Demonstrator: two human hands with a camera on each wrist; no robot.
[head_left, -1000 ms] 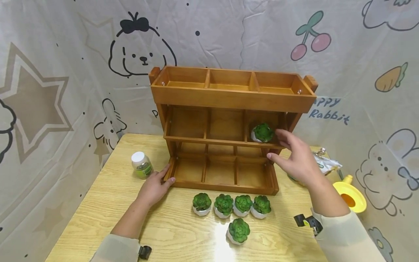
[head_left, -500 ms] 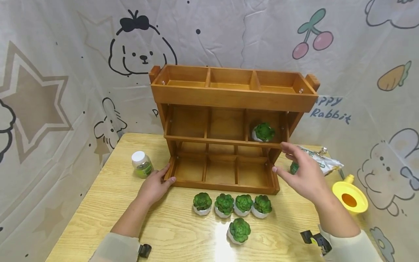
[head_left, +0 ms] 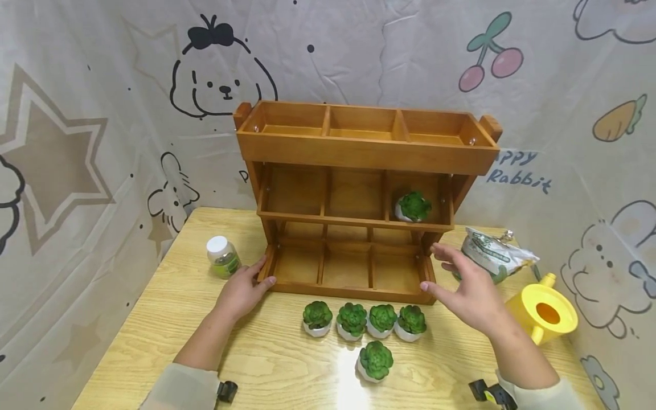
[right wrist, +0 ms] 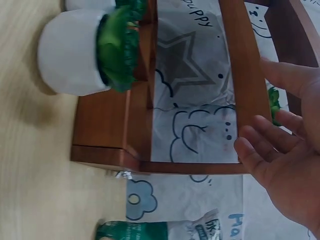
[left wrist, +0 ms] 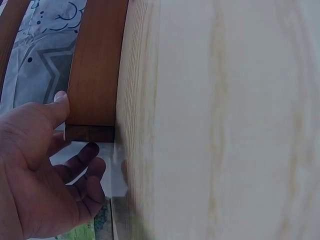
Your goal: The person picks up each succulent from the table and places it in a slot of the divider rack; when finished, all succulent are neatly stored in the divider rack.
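A three-tiered wooden shelf (head_left: 359,156) with divided trays stands on the table. My left hand (head_left: 243,291) holds its lower left corner, thumb over the front and index finger along the side; the left wrist view shows that hand (left wrist: 60,165) at the tray's end, fingers curled. My right hand (head_left: 468,290) is beside the lower right corner, fingers loosely spread and holding nothing; whether it touches the wood I cannot tell. One potted succulent (head_left: 414,206) sits in the middle tier's right compartment. Several more in white pots, including a front one (head_left: 376,361), stand before the shelf.
A white-capped jar (head_left: 222,257) stands left of the shelf. To the right are a clipped bag (head_left: 494,254) and a yellow watering can (head_left: 544,310). A patterned cloth (head_left: 353,51) hangs behind the table (head_left: 287,376).
My right hand has come away from the succulent in the middle tier and moved down to the shelf's lower right corner. The left hand has stayed in place.
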